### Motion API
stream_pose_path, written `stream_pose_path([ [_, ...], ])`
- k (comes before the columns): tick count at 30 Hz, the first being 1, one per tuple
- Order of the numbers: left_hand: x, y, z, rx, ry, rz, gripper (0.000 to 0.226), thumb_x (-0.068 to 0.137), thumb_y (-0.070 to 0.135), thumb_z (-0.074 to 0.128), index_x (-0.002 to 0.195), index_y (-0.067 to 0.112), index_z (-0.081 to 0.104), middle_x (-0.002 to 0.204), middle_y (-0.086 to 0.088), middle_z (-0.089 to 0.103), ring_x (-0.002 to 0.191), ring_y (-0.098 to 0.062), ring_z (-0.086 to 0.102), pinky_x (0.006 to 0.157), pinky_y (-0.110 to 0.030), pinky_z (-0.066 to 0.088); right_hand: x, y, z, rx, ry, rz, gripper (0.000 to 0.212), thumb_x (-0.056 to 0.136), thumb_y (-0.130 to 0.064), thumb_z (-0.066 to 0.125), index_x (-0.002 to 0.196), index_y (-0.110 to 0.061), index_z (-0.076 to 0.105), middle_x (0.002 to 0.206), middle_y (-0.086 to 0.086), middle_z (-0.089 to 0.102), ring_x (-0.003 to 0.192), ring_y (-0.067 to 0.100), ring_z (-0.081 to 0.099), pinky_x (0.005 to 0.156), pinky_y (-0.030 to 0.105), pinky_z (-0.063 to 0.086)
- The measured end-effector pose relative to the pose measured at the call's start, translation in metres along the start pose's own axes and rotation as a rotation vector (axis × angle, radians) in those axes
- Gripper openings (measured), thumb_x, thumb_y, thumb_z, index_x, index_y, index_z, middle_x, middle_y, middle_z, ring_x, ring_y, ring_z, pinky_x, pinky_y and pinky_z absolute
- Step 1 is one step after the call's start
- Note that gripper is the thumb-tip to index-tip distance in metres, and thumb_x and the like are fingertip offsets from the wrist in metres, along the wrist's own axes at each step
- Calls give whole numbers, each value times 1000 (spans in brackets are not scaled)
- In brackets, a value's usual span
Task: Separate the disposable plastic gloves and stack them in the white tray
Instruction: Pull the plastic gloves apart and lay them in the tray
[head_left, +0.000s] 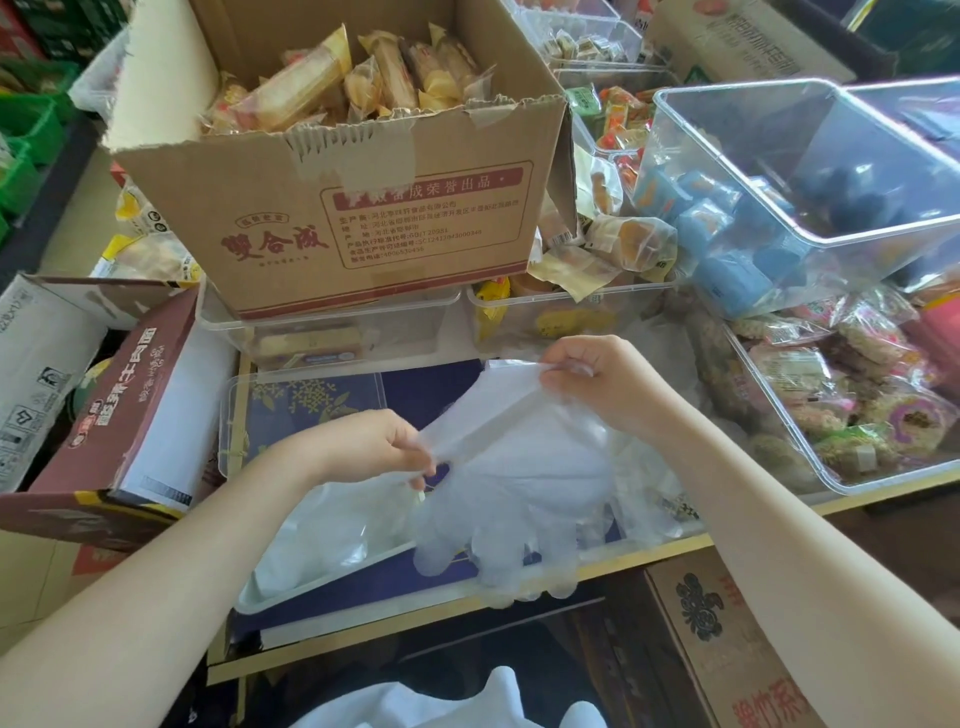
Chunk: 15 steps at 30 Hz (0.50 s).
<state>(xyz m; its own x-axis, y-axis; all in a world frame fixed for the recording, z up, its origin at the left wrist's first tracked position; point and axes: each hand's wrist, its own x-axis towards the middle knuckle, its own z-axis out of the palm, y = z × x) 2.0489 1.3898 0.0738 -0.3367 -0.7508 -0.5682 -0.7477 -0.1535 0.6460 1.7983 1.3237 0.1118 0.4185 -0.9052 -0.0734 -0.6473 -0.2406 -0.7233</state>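
Note:
A thin translucent plastic glove (511, 499) hangs between my hands, cuff up and fingers pointing down toward me. My left hand (371, 441) pinches one corner of the cuff. My right hand (597, 382) pinches the other corner, higher and to the right, so the cuff is stretched out. Below my left hand lies the shallow tray (244, 603) on a dark blue surface, with separated gloves (332, 530) lying flat in it. A crumpled pile of more gloves (649, 488) sits to the right, partly hidden behind the held glove.
A large cardboard box of wrapped snacks (363, 208) stands just behind on clear bins. Clear bins with packets (831, 395) fill the right side. A maroon carton (130, 410) lies at the left. The wooden shelf edge (649, 561) runs below the tray.

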Motion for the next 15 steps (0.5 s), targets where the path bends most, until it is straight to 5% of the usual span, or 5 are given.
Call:
stream_pose_path([
  [2, 6, 7, 0, 142, 106, 31, 16, 89, 38, 58, 87, 26, 68, 91, 11, 70, 89, -7, 63, 82, -29, 47, 0, -1, 2, 1, -24, -11, 6, 86, -10, 63, 86, -14, 68, 82, -5, 64, 72, 8, 56, 60, 6, 39],
  [6, 15, 39, 8, -229, 306, 274, 44, 82, 54, 58, 76, 11, 59, 64, 7, 50, 59, -6, 44, 60, -21, 33, 3, -5, 6, -13, -58, -71, 8, 86, -9, 64, 87, -15, 69, 82, -8, 62, 70, 2, 55, 59, 2, 37],
  [8, 20, 49, 13, -295, 410, 305, 34, 89, 44, 57, 71, 15, 60, 59, 13, 47, 52, 1, 42, 55, -13, 30, 4, -3, 3, 13, -8, -88, 5, 83, -12, 67, 84, -16, 69, 79, -7, 63, 70, 5, 55, 62, 10, 41],
  [12, 30, 54, 21, -439, 577, 199, 15, 93, 22, 56, 89, 23, 70, 88, 13, 70, 83, 3, 61, 78, -13, 42, 5, 18, -11, 359, 123, 79, 10, 76, -19, 77, 81, -15, 69, 78, -2, 66, 72, 11, 59, 74, 30, 48],
  [15, 39, 61, 23, -542, 639, 166, 18, 92, 21, 57, 81, 24, 71, 82, 15, 72, 85, 0, 63, 83, -16, 42, 2, 36, -10, 716, 86, 252, 60, 61, -50, 82, 94, -4, 65, 87, 10, 59, 79, 26, 52, 74, 43, 40],
])
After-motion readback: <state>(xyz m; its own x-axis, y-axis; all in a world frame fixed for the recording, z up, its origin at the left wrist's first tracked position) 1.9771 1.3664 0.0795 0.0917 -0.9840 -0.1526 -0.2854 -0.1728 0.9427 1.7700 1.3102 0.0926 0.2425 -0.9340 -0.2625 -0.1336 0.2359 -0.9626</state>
